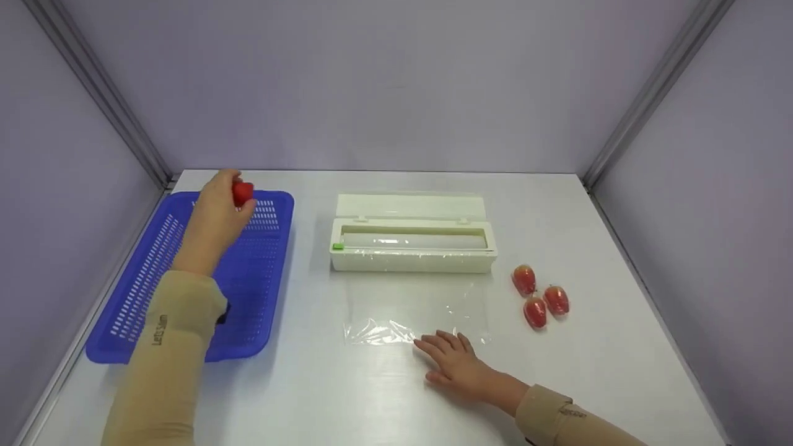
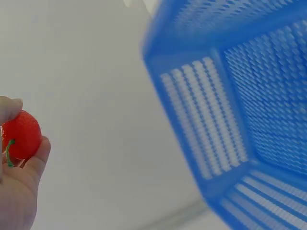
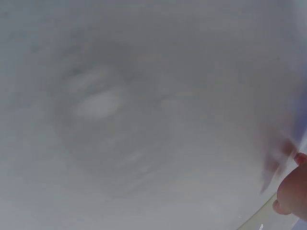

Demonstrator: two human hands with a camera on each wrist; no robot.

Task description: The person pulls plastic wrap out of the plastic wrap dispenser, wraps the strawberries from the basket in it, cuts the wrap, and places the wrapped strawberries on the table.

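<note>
My left hand (image 1: 215, 217) holds a small red fruit (image 1: 243, 193) above the far end of the blue plastic basket (image 1: 282, 248). In the left wrist view the fruit (image 2: 24, 136) shows a green stem, with thumb and fingers around it. A white cling film dispenser (image 1: 414, 262) stands mid-table, lid tipped back, a green slider at its left end. From it a sheet of clear cling film (image 1: 384, 331) stretches toward me over the table. My right hand (image 1: 458, 368) lies with fingers spread at the sheet's near right corner; whether it presses the film I cannot tell.
Three red-yellow fruits, one of them a shiny film-covered fruit (image 1: 523, 280), lie grouped right of the dispenser. Pale panels, such as the back wall (image 1: 396, 87), enclose the white table (image 1: 310, 396) on three sides.
</note>
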